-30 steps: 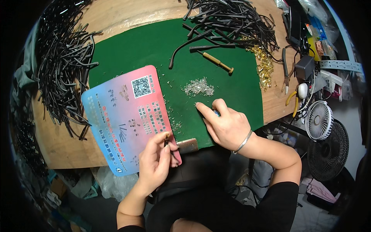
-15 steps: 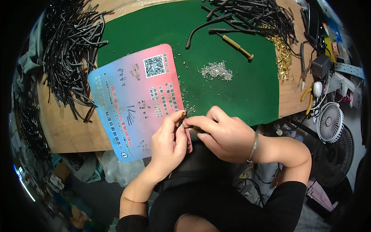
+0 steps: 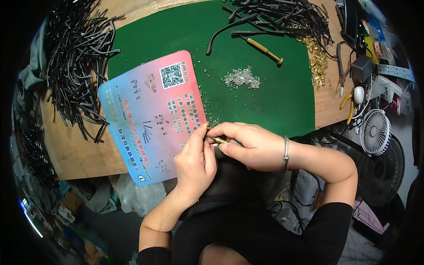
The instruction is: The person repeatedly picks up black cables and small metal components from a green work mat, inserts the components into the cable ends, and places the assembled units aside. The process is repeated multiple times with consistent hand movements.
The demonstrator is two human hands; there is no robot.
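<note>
I am seeing bright, even overhead light falling on the green mat [image 3: 265,101], with only soft shadows gathering under the hands. The pink-blue card [image 3: 150,115] is catching a mild sheen. The fisheye is bending the tabletop's [image 3: 79,150] edges, the corners are going black, and the clutter beneath the near edge is sitting dim and soft.

A small brass-coloured connector piece [image 3: 219,140], slim and cylindrical, lies nearly level between the fingertips of both hands, its gold end toward the left hand's thumb [image 3: 204,142] and a silvery end under the right hand's fingers [image 3: 234,145]. It is pinched from both sides just off the near edge of the green mat, beside the lower right corner of the pink-and-blue printed sheet. Most of its length is hidden by the fingers.
</note>
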